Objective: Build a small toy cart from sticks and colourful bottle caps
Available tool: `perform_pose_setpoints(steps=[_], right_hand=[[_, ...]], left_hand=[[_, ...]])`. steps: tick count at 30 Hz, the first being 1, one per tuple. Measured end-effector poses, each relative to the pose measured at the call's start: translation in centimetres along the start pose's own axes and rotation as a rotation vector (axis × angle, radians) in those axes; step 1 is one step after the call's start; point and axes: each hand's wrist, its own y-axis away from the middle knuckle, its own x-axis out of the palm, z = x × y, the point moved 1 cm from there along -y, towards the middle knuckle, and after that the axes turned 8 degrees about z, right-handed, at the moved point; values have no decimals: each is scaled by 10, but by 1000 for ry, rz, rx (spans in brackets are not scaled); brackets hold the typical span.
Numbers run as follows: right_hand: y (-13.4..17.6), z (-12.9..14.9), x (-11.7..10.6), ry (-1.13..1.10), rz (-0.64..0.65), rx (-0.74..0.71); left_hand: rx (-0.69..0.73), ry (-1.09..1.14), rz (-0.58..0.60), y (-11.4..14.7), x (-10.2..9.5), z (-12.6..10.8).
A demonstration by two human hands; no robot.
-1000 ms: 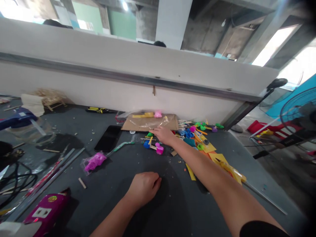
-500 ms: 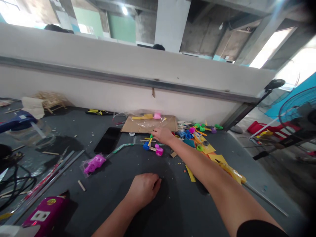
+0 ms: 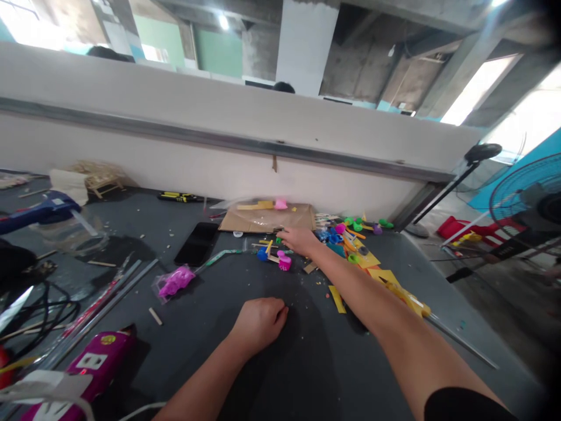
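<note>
My left hand (image 3: 260, 321) rests on the dark table as a loose fist, with nothing showing in it. Farther back, my right hand (image 3: 300, 240) reaches across with its fingers pressed together. A small green piece (image 3: 279, 240) shows just under its fingertips; whether they grip it I cannot tell. Just in front of that hand stands a small assembly: a blue plastic piece (image 3: 262, 254), a yellow stick (image 3: 269, 248) and a bright pink piece (image 3: 284, 261), joined by a pale stick. A green patterned strip (image 3: 221, 255) lies left of it.
Behind is a cardboard sheet (image 3: 232, 223) under clear plastic. Colourful plastic parts (image 3: 337, 235) crowd the right. A phone (image 3: 197, 244), a bagged purple piece (image 3: 177, 282), a purple device (image 3: 100, 362), a blue glue gun (image 3: 52, 207) and cables (image 3: 46, 310) lie left. A white partition (image 3: 197, 158) closes the back.
The view has shifted slightly. My right hand's fingertips have come off the top of the yellow stick, a little to its right. My left hand stays in place.
</note>
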Motion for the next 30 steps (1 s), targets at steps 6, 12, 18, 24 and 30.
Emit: perform_pose_setpoints(steps=[6, 12, 18, 24, 30], right_hand=[[71, 14, 4, -697, -511, 347], [94, 104, 17, -1577, -619, 342], [99, 135, 25, -1414, -561, 213], [101, 126, 24, -1224, -592, 219], [102, 131, 19, -1183, -599, 148]], left_hand=[[3, 73, -28, 0, 0, 1], [-193, 812, -225, -2, -11, 13], [-326, 1369, -229, 0, -19, 9], [-290, 1457, -198, -3, -16, 3], [-314, 1436, -251, -5, -13, 7]])
